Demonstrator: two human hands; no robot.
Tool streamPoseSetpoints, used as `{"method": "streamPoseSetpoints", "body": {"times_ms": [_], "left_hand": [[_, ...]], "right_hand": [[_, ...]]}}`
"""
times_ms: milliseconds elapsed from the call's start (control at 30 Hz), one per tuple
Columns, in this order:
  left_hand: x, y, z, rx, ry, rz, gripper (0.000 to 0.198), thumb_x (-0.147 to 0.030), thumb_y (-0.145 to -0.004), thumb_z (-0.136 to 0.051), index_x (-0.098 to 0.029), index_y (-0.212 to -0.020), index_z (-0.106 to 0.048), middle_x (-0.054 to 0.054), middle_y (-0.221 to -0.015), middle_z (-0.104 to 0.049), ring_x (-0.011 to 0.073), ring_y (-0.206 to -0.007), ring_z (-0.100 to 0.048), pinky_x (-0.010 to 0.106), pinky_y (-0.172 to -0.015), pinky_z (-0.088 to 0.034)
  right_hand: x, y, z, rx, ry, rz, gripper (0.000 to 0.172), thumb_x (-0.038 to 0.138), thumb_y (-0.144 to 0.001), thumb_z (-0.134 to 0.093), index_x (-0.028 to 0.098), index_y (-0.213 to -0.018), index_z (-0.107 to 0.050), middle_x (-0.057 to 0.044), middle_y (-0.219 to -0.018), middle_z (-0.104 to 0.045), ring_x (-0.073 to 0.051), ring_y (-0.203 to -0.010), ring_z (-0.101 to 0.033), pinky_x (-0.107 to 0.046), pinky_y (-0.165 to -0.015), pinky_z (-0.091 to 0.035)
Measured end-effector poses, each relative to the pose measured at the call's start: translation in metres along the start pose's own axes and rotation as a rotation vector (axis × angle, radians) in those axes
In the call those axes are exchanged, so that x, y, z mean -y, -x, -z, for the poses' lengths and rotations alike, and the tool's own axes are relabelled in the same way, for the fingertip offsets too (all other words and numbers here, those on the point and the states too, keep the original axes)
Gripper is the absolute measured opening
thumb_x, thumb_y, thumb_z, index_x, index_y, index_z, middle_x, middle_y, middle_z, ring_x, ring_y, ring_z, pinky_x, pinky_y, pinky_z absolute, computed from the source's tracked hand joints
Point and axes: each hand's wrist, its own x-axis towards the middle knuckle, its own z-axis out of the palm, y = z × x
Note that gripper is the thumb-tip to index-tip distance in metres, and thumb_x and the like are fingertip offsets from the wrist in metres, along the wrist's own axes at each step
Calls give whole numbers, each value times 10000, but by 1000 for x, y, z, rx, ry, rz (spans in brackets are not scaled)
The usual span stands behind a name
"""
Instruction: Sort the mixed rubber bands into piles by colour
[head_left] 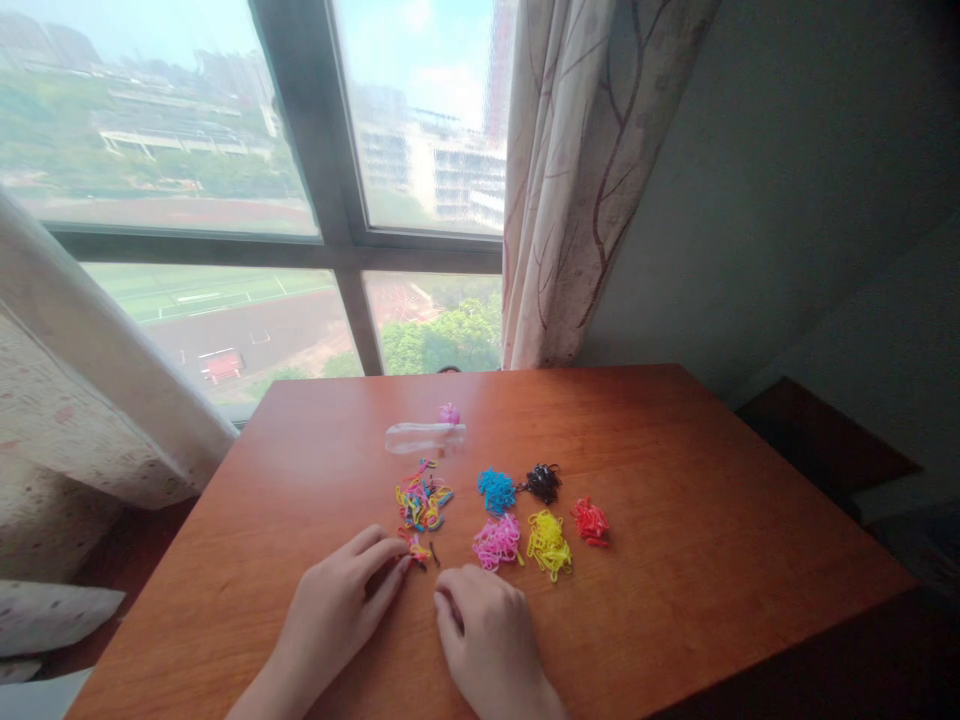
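My left hand (346,592) rests on the table with thumb and fingertips drawn together at a small bunch of mixed rubber bands (418,548). Beyond it lies a larger pile of mixed-colour rubber bands (424,500). My right hand (491,625) is closed just right of the small bunch, its fingers curled under; whatever they hold is hidden. Sorted piles lie past the right hand: blue bands (496,490), black bands (543,483), pink bands (496,542), yellow bands (550,545) and red bands (591,522).
A clear plastic container (424,437) lies behind the mixed pile, with a pink-purple object (449,413) by its right end. The brown wooden table (675,480) backs onto a window (341,245) flanked by curtains (562,180).
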Motion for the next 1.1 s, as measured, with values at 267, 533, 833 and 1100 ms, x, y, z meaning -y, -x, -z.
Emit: {"method": "streamPoseSetpoints", "body": {"times_ms": [267,533,833,1100], "left_hand": [[-1,1,1,-18,27,2,247,-346,-963,-450,-271,-921,-682,-8,-869,-677,134,-750,-683,204,-677,-502],[-3,0,2,-21,50,31,240,-321,-961,-446,-266,-908,-674,-6,-859,-673,134,-742,-674,212,-687,-501],[-3,1,2,-29,64,28,232,-314,-949,-457,-260,-896,-676,1,-847,-668,141,-743,-668,217,-683,-499],[-3,2,1,-31,91,47,211,-306,-949,-463,-260,-927,-668,-1,-848,-664,137,-729,-652,217,-668,-483]], "right_hand": [[9,-9,-9,-12,41,-70,135,110,-865,-602,244,-864,-584,19,-789,-669,-178,-712,-634,-266,-610,-355],[16,-17,-10,12,64,-49,129,114,-870,-615,243,-873,-615,13,-810,-687,-193,-727,-643,-282,-616,-372],[12,-15,-11,-4,29,-60,160,92,-860,-584,247,-862,-627,10,-771,-687,-184,-700,-649,-265,-596,-367],[11,-18,-11,-93,-49,-68,153,112,-854,-547,238,-775,-582,23,-679,-647,-153,-610,-624,-240,-567,-345]]}}
